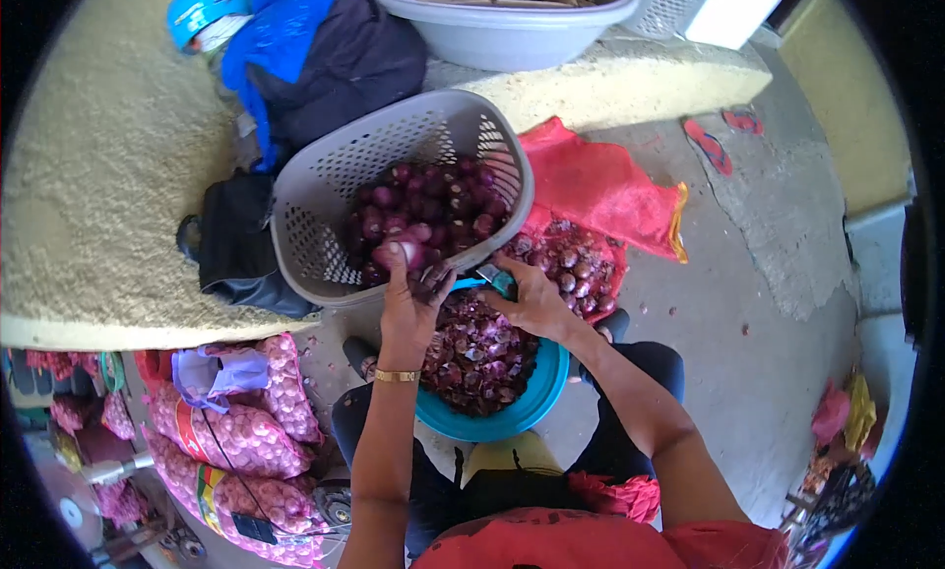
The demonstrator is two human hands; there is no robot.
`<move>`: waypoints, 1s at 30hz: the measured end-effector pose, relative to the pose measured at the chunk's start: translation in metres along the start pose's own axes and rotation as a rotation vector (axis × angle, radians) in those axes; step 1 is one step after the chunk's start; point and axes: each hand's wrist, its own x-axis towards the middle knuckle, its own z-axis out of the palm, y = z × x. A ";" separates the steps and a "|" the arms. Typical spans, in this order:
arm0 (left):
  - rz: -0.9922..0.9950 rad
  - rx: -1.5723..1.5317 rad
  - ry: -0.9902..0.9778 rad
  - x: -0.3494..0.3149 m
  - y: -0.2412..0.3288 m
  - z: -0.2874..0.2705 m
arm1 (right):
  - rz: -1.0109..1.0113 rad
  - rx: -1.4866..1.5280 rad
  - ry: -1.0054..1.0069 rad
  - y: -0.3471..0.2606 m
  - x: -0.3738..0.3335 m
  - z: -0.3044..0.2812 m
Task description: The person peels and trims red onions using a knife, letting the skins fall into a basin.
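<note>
My left hand (411, 308), with a gold band on its wrist, is over the near rim of a grey perforated basket (335, 160). Its thumb lies against a peeled red onion (394, 252), and the fingers are partly hidden. Many more purple-red onions (423, 200) lie inside the basket. In my right hand (536, 298) is a small knife (500, 282) with a teal handle and a short blade pointing left. Below both hands a turquoise basin (492, 429) between my legs holds onion skins (477, 357).
Right of the basket, unpeeled onions (586, 279) spill from a red mesh sack (605, 190). Full net sacks (251, 441) stand at lower left. A black bag (241, 239) rests on the ledge (118, 175), left of the basket. A grey tub (512, 32) and flip-flops (709, 146) are farther back.
</note>
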 end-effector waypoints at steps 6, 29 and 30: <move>-0.117 0.216 -0.176 -0.003 -0.018 0.011 | 0.501 0.202 0.226 0.067 -0.028 0.005; -0.355 0.825 -0.261 -0.024 -0.094 0.048 | 1.095 -0.469 0.488 0.416 -0.030 -0.025; -0.348 0.829 -0.253 -0.024 -0.095 0.047 | 1.102 -0.477 0.487 0.417 -0.030 -0.024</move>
